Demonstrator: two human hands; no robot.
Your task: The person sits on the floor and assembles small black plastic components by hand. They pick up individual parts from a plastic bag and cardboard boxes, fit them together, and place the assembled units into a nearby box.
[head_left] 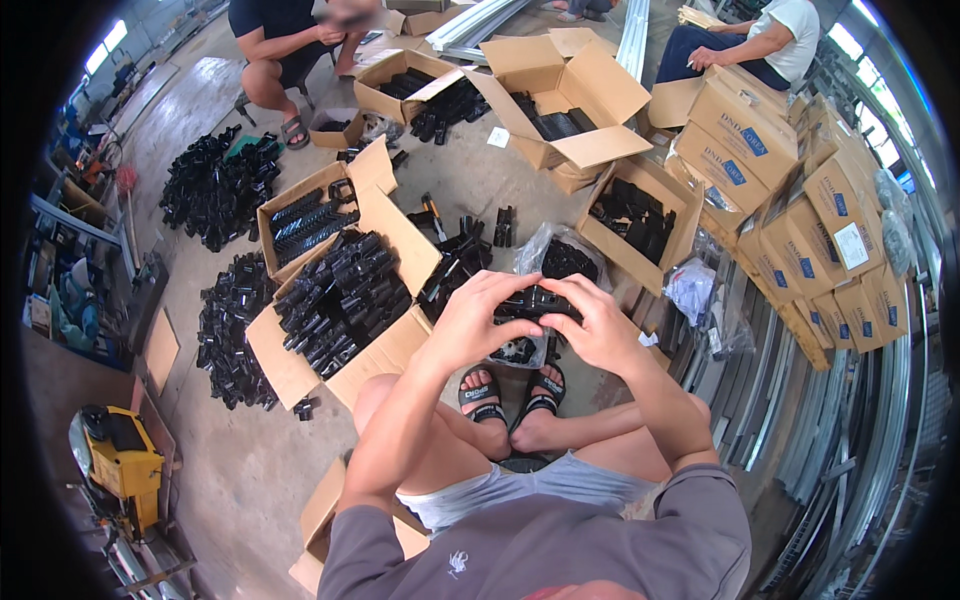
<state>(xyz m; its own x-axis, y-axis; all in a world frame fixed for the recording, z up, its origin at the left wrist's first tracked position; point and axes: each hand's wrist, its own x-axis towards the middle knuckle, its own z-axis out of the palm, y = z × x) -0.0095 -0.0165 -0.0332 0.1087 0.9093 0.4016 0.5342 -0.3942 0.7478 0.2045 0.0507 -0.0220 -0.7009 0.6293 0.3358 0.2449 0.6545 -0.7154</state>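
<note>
In front of my chest I hold a short black grooved part (528, 306) by both ends. My left hand (478, 318) closes on its left end, thumb below and fingers above. My right hand (596, 326) grips the right end the same way. The fingers hide much of the part. Just beyond my hands, a clear plastic bag (533, 247) with small black pieces (568, 262) lies on the floor. More small black pieces (514, 351) show below my hands, near my sandalled feet. A loose pile of similar black parts (458, 262) is to the left of the bag.
Open cartons of black parts (345, 300) stand at left, beside heaps of parts (235, 330). Another open carton (672, 225) is at right. Stacked closed boxes (800, 250) and long metal profiles (800, 430) line the right. Two people (290, 40) (770, 40) sit farther off.
</note>
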